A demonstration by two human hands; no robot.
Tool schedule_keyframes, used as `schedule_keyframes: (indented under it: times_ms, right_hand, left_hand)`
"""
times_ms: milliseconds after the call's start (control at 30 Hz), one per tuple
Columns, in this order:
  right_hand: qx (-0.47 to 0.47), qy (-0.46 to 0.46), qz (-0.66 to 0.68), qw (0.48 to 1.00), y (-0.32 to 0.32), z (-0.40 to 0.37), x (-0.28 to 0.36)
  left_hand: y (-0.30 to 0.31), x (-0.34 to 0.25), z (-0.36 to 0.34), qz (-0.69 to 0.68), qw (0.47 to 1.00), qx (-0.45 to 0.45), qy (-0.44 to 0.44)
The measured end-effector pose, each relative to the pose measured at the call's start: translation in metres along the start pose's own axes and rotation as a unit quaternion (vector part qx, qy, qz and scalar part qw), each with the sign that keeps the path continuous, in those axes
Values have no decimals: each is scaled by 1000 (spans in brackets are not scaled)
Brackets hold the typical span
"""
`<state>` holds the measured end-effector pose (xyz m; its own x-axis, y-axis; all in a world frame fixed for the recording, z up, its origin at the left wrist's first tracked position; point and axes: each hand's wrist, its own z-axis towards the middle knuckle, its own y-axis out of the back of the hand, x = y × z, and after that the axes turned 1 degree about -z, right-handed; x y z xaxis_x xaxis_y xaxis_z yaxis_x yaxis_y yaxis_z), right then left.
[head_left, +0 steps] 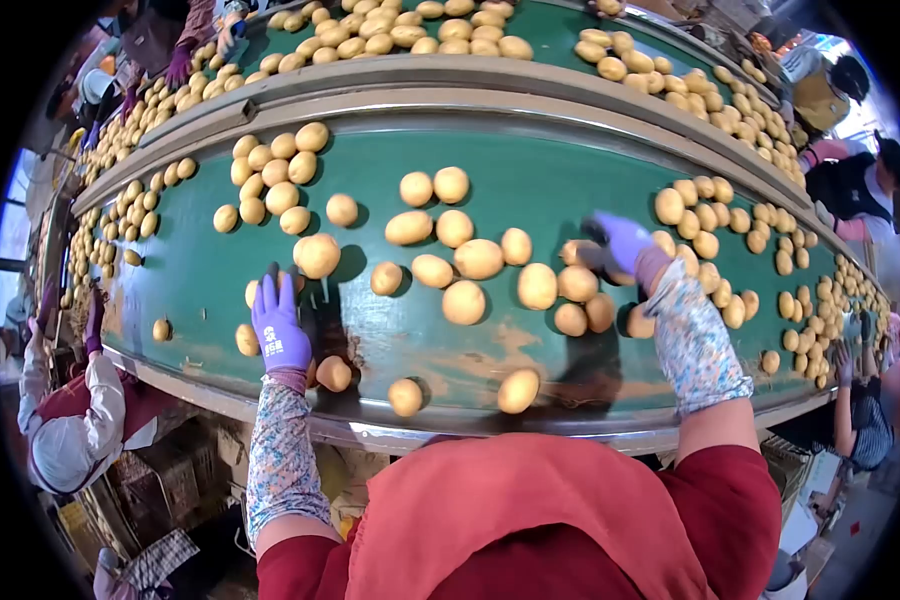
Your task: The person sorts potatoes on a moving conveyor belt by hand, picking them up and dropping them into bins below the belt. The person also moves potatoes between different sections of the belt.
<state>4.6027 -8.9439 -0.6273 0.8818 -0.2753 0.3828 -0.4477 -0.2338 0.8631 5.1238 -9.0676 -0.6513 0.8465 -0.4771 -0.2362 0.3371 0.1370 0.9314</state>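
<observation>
My left hand (281,325), in a purple glove, rests over potatoes near the front of the green belt. Its fingers are stretched out, with a potato (253,293) beside them and a larger potato (317,256) just past the fingertips. My right hand (625,247), in a matching glove with dark fingertips, is blurred by motion. Its fingers look spread, reaching left over a potato cluster. One potato (574,252) lies at its fingertips, another potato (577,284) just below. Between my hands several loose potatoes (478,259) lie on the belt. Patterned sleeves cover both forearms.
The green belt (470,365) has a metal front rim (390,437). Beyond a raised divider (420,97) runs another belt loaded with potatoes (410,35). Co-workers stand along both sides, including a person in a white cap (62,452) at left. Crates (165,482) stand below.
</observation>
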Motion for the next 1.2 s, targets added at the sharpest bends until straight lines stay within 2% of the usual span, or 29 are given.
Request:
schedule_keyframes:
  times_ms: [33, 100, 167, 200, 233, 300, 333, 400, 433, 500, 533, 567, 600, 633, 700, 733, 800, 867, 933, 967, 1033, 1067, 1100, 1133, 1167, 1200]
  right_hand:
    - [42, -35, -55, 997, -10, -4, 24]
    - [16, -57, 79, 995, -17, -9, 52]
    - [72, -63, 93, 991, -24, -9, 65]
    - [128, -49, 80, 987, -26, -5, 66]
    - [242, -46, 69, 967, -19, 4, 77]
    - [139, 34, 56, 988, -26, 2, 61]
    - [96, 22, 102, 990, -19, 12, 55]
    - [28, -63, 342, 937, 20, 38, 54]
    - [-89, -23, 496, 863, 44, 39, 73]
    - [-135, -25, 443, 886, 48, 58, 89]
    - [-131, 55, 310, 940, 26, 57, 99]
    - [-121, 131, 169, 969, -4, 48, 113]
    - [-57, 172, -2, 983, -21, 37, 139]
    - [10, 207, -173, 963, -35, 30, 161]
    - [18, 113, -218, 969, -67, 29, 176]
    - [34, 78, -176, 981, -68, 31, 181]
    - [108, 102, -81, 986, -55, 43, 174]
    - [85, 82, 15, 993, -27, 52, 179]
    - [-56, 35, 212, 975, 13, 61, 198]
    - [-141, 15, 356, 924, 23, 67, 203]
    - [-94, -25, 322, 942, 6, 68, 188]
    - [-34, -13, 189, 981, 2, 52, 204]
    - [21, 15, 53, 998, -2, 36, 220]
    - [70, 178, 20, 981, -44, 26, 194]
    - [120, 140, -77, 980, -62, 3, 221]
    - [88, 181, -274, 940, -78, -13, 243]
  left_hand:
    - [1, 6, -1, -28, 999, -14, 31]
    - [7, -8, -6, -64, 996, -51, 24]
    - [-10, -25, -24, -180, 981, -60, 25]
    - [-11, -43, -32, -231, 973, -14, 9]
    - [-9, -60, -37, -282, 959, 32, -7]
    - [-5, -78, -40, -297, 935, 115, -158]
    - [-7, -84, -48, -300, 927, 120, -192]
    - [-7, -91, -58, -308, 910, 157, -228]
    - [-5, -92, -59, -314, 902, 188, -230]
    - [-11, -78, -56, -305, 897, 210, -240]
    - [-10, -67, -56, -289, 902, 216, -235]
    - [-8, -55, -59, -275, 907, 223, -228]
    - [-10, -38, -66, -259, 917, 224, -203]
    - [-5, -26, -66, -229, 926, 230, -192]
    - [-1, 1, -62, -171, 938, 227, -200]
    - [6, 10, -58, -167, 937, 250, -176]
    - [14, 34, -54, -165, 936, 250, -186]
    - [11, 73, -62, -107, 946, 227, -206]
    - [10, 112, -57, -53, 954, 231, -182]
    - [13, 128, -49, -79, 961, 216, -155]
    - [23, 164, -42, 17, 972, 201, -123]
    - [29, 175, -35, 10, 983, 159, -93]
    - [34, 186, -27, 0, 991, 118, -63]
    - [31, 200, -24, -19, 997, 66, -36]
    - [34, 208, -20, -71, 996, 53, 1]
    - [37, 209, -17, -90, 995, 40, 17]
